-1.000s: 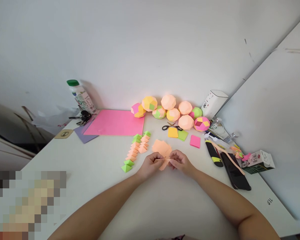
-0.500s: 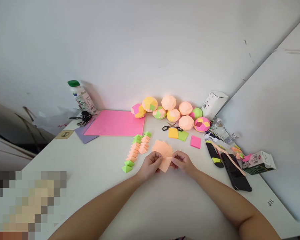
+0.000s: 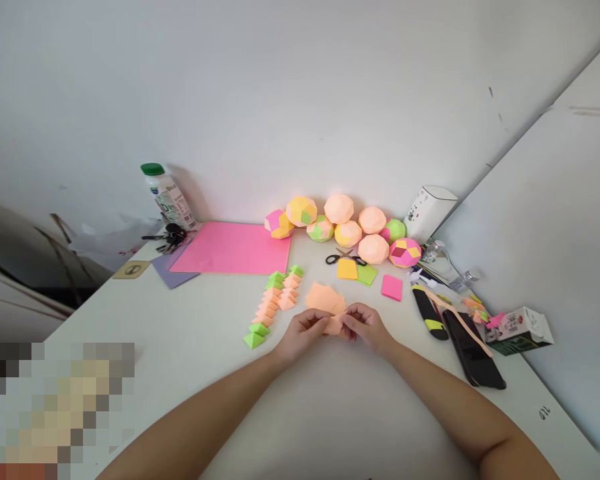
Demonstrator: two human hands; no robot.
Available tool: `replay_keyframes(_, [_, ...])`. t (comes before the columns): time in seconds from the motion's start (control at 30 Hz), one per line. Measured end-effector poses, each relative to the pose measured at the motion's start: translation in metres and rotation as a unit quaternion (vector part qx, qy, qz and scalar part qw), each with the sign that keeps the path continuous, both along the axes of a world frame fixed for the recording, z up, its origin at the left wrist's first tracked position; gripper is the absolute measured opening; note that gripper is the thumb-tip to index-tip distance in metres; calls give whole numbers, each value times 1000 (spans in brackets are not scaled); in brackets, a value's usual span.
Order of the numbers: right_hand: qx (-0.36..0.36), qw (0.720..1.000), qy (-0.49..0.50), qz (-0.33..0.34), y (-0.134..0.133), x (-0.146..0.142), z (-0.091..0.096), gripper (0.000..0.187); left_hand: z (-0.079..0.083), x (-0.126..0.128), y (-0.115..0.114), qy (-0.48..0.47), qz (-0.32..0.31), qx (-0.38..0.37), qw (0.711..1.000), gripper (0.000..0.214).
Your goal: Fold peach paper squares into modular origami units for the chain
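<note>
Between my two hands is a small sheet of orange paper, its edges pinched from both sides. My left hand grips its left side with thumb and fingers. On the opposite side my right hand pinches it the same way. Just beyond my fingers lie several loose orange paper squares, overlapping on the table. To the left of them, two rows of folded paper pieces in orange and green rest on the tabletop.
Several faceted paper balls sit against the wall. Before them are scissors and sticky-note pads. A pink board and a bottle stand left. A utility knife, a phone and a carton lie right.
The orange sheet, which hung down as a larger flap between my hands, now shows less of itself, folded or tilted. My fingers have shifted slightly around it.
</note>
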State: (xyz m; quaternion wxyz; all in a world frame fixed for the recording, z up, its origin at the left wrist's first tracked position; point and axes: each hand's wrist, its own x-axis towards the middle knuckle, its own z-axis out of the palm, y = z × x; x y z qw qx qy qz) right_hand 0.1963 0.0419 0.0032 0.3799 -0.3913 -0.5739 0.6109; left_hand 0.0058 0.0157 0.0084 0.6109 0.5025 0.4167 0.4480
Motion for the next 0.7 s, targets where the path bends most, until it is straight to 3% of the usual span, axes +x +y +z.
replay_keyframes(0.27, [-11,1000,13,-1,3,1,-4,19,0,0,2,15,-20,9,1000,23])
replay_keyframes(0.5, [-20,1000,14,-2,2,1,-1,19,5,-5,10,-70,-46,-117,990,27])
replay_keyframes(0.7, [-26,1000,0,3,1,1,-1,23,3,-10,15,-107,-60,-127,984,32])
